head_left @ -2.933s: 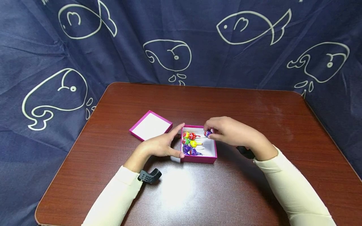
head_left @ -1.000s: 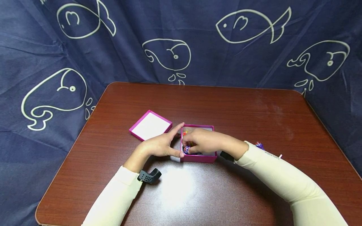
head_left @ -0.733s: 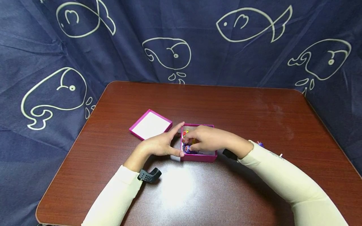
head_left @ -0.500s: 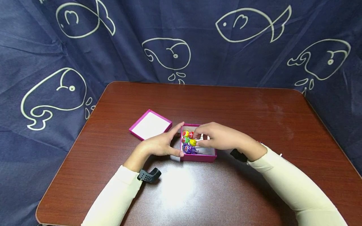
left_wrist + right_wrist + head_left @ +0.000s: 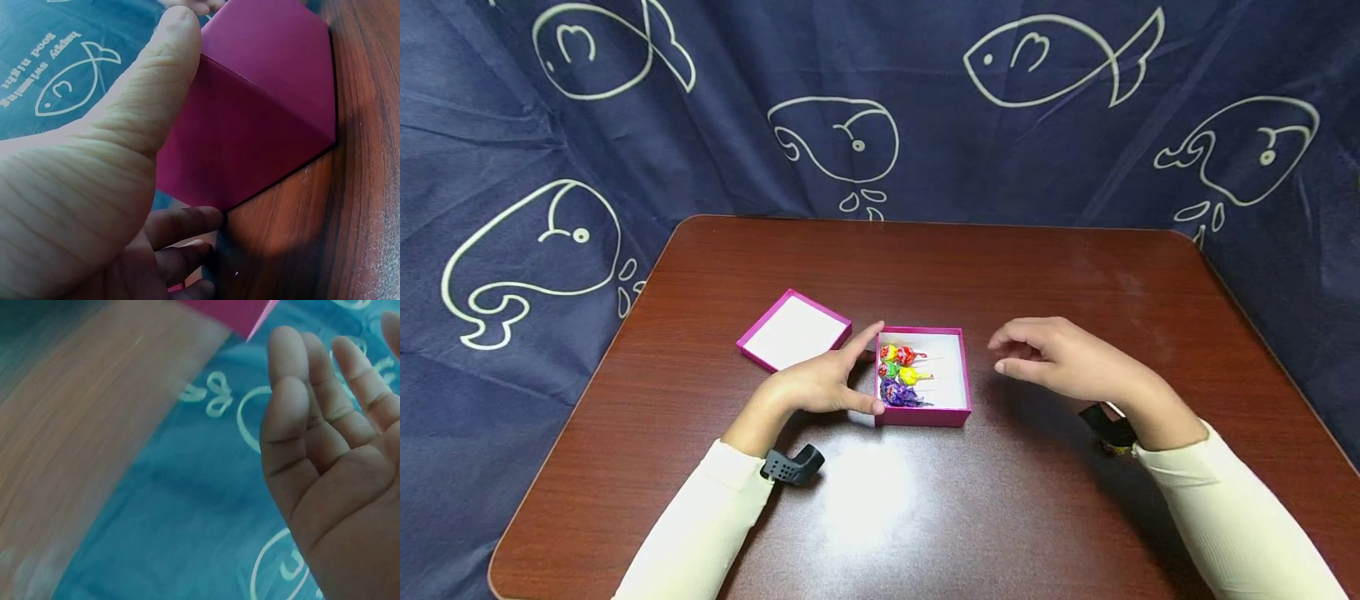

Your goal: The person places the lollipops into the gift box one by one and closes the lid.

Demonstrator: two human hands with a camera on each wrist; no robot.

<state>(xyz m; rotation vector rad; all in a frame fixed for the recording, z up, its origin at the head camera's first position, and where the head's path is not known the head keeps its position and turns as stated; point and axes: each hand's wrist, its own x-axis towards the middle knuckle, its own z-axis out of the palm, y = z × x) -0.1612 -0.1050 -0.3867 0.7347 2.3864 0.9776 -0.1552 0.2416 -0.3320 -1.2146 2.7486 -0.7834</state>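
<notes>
In the head view, a pink box [image 5: 923, 418] with a white inside holds several wrapped lollipops along its left side: a red one [image 5: 905, 356], a yellow one [image 5: 910, 376], a green one [image 5: 888, 369] and purple ones [image 5: 898, 393]. My left hand [image 5: 820, 383] steadies the box's left side, thumb at the near corner, index finger at the far one. In the left wrist view its thumb [image 5: 169, 69] lies straight along the pink wall. My right hand [image 5: 1067, 358] hovers right of the box, fingers loosely bent; the right wrist view shows nothing in its palm [image 5: 350, 506].
The box lid [image 5: 796, 332] lies white side up, left of the box. A small yellow bit [image 5: 1116, 450] and something white show around the right wrist strap [image 5: 1108, 425], mostly covered. The brown table [image 5: 880, 267] ends at a blue cloth [image 5: 925, 192].
My right hand carried a purple lollipop out to the right table, reached into the box again, then moved right, away from it. My left hand keeps its place at the box.
</notes>
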